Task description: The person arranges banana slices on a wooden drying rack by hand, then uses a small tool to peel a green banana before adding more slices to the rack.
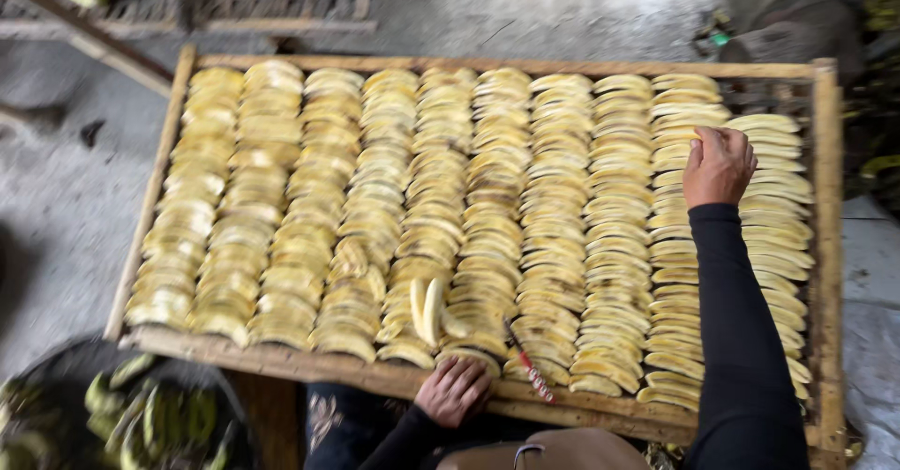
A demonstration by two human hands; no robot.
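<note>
A wooden-framed drying tray (506, 65) is covered with several rows of overlapping sliced bananas (375, 198). My right hand (717, 165), in a black sleeve, reaches to the far right rows and pinches a banana slice (698, 134) there. My left hand (455, 390) rests on the tray's near edge, fingers curled down over the closest slices; whether it grips one is unclear. Two slices (427, 309) stand on edge just beyond my left hand.
A small knife with a red handle (530, 362) lies on the slices near the front rail. A dark basin holding green bananas (141, 414) sits at lower left. Another wooden rack (234, 1) lies beyond, on grey concrete floor.
</note>
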